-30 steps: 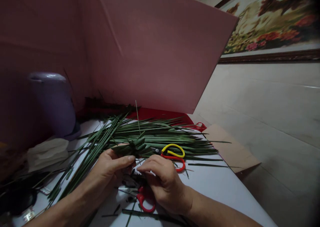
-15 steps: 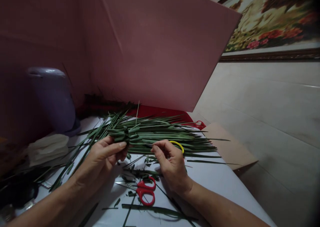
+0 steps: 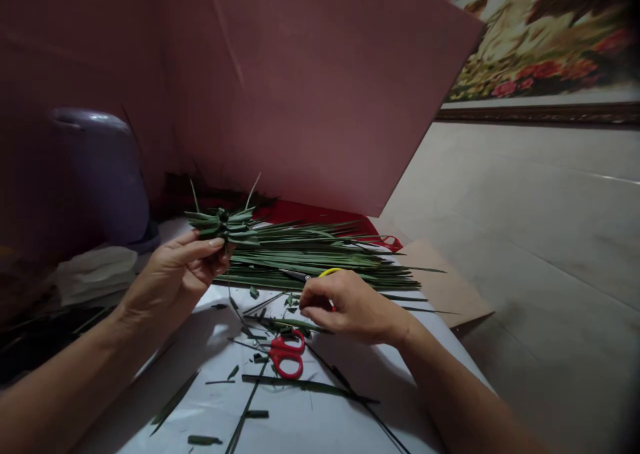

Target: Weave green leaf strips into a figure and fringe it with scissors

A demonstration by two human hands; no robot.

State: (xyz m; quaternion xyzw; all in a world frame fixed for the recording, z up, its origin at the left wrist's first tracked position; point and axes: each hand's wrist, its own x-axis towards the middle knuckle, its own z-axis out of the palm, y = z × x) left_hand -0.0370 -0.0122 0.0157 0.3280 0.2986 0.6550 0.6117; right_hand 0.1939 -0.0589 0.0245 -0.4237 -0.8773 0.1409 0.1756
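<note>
In my left hand, thumb and fingers close around a bundle of folded green leaf strips, with thin ends sticking up from it. It is held above the table, at the left end of the long leaf pile. My right hand has its fingers curled in, and whatever they may hold is hidden. Just behind it, scissors with a yellow handle and dark blades lie by the pile, partly covered by the hand. Red-handled scissors rest on the table in front.
Cut leaf scraps and a long strip are strewn over the white tabletop. A purple bin-like container and a folded whitish cloth or bag stand at left. A pink panel rises behind. Brown cardboard lies to the right.
My left hand has moved left and up with the leaf bundle, away from my right hand. The right hand has turned palm-down, fingers curled. The camera view has shifted slightly.
</note>
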